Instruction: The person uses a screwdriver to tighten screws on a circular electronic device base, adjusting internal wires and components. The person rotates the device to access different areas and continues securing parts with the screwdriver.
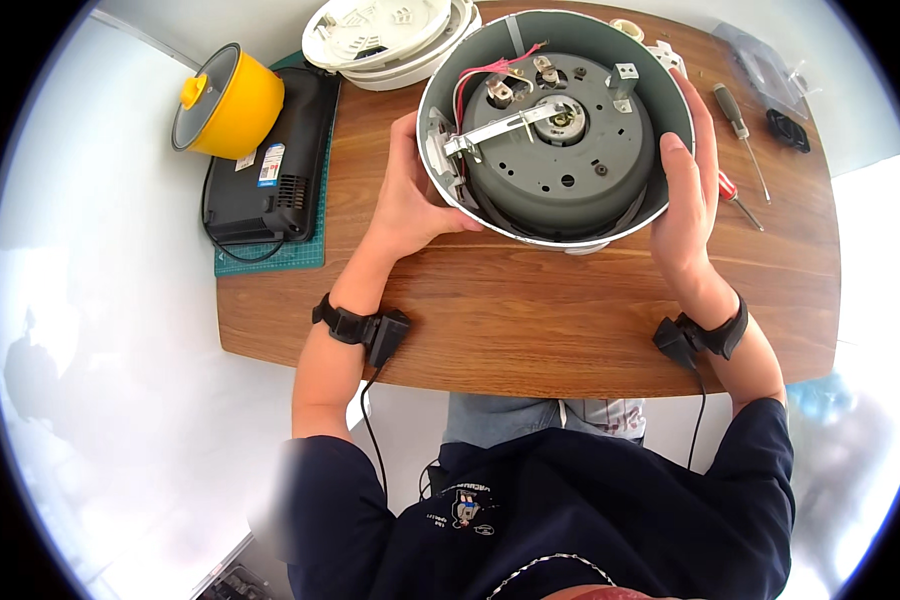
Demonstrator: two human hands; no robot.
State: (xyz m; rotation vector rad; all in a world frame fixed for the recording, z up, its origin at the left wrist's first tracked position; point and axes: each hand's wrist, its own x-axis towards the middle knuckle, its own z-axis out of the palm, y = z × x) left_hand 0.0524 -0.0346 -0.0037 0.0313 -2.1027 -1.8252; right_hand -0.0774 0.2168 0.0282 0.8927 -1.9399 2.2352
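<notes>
Left hand (410, 195) and right hand (692, 190) clasping opposite sides of round grey metal cooker shell (560, 150), tilted open-bottom up above brown wooden table (530, 310), fingertips hidden behind rim, grey base plate, red wires, far edge partly cut off.

Daylight is flooding in bright and even, washing out the pale floor at both sides. The wooden table (570, 320) is staying sharp with soft shadows, while fisheye bending is curving its edges and the rim is blurring into black.
</notes>
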